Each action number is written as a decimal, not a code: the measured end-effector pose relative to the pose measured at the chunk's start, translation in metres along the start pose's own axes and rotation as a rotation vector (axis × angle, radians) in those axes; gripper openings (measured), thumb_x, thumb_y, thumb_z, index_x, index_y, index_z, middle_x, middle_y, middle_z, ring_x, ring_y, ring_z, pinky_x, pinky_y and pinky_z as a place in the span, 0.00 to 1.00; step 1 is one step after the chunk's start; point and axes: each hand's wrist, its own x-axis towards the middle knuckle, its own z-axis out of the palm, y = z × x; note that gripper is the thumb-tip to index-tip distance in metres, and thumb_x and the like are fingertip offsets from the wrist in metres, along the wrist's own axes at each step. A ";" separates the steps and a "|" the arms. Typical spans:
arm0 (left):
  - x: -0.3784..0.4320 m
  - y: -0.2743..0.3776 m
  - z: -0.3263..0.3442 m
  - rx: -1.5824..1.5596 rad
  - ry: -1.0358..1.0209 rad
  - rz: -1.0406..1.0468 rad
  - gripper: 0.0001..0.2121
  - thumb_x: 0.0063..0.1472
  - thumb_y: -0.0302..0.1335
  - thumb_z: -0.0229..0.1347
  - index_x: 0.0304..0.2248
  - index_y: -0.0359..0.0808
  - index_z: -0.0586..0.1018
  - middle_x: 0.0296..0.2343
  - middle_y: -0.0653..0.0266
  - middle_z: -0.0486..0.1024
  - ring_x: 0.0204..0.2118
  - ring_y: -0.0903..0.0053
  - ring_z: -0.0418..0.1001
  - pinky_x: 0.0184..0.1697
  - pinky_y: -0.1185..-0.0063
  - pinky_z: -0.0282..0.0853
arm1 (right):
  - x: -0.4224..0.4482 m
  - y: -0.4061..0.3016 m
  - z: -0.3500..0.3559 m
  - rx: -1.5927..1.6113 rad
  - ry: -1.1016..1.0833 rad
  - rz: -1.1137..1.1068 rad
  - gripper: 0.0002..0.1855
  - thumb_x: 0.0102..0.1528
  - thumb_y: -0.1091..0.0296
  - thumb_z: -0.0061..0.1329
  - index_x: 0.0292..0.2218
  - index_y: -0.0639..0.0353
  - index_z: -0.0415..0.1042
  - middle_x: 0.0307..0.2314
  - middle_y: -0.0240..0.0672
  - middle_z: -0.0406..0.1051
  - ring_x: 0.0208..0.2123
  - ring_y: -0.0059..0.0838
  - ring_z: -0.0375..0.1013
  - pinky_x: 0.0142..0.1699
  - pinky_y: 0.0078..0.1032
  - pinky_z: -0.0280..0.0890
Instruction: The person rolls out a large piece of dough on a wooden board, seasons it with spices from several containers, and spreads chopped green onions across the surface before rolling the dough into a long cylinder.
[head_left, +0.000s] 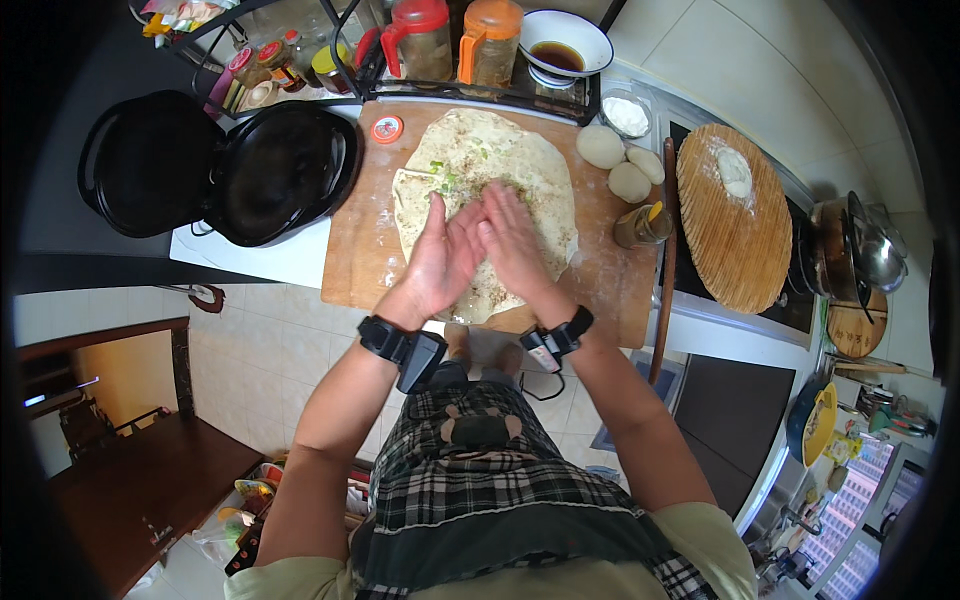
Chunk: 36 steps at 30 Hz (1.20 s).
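A large, thin sheet of dough (525, 150) with brown seasoning and bits of green onion lies on a floured wooden board (352, 255). Over its middle, my left hand (444, 255) is turned palm inward, fingers extended and thumb up. My right hand (516, 244), slightly blurred, meets or overlaps the left fingertips. Neither hand visibly grips anything. On the board's right side are several dough balls (600, 147) and a spice jar (637, 226). A red-and-white jar lid (386, 129) lies at the upper left of the board.
An opened black electric griddle (281, 176) stands left. Behind the board are lidded pitchers (491, 45) and a bowl of dark liquid (566, 45). To the right are a bowl of white powder (626, 114), a rolling pin (666, 262) and a round wooden board (731, 247) holding dough.
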 end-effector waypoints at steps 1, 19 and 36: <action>0.001 0.008 -0.004 0.197 0.045 0.057 0.39 0.69 0.57 0.37 0.66 0.33 0.54 0.65 0.53 0.53 0.68 0.63 0.52 0.70 0.70 0.45 | 0.001 0.009 -0.009 -0.200 0.025 0.033 0.30 0.69 0.53 0.32 0.65 0.63 0.54 0.67 0.42 0.48 0.69 0.42 0.44 0.72 0.38 0.37; -0.012 0.029 -0.075 1.968 -0.005 1.018 0.08 0.54 0.23 0.61 0.35 0.37 0.82 0.35 0.60 0.76 0.40 0.62 0.73 0.46 0.68 0.68 | -0.054 0.018 -0.073 -0.422 0.030 -0.344 0.10 0.52 0.69 0.52 0.38 0.57 0.75 0.37 0.35 0.72 0.45 0.36 0.71 0.54 0.34 0.64; -0.058 -0.010 -0.098 1.793 -0.233 0.837 0.06 0.53 0.27 0.65 0.27 0.37 0.80 0.29 0.64 0.73 0.38 0.67 0.71 0.44 0.70 0.68 | -0.117 -0.002 -0.042 -0.152 0.011 -0.258 0.06 0.51 0.70 0.58 0.33 0.55 0.77 0.31 0.31 0.71 0.35 0.35 0.70 0.44 0.32 0.62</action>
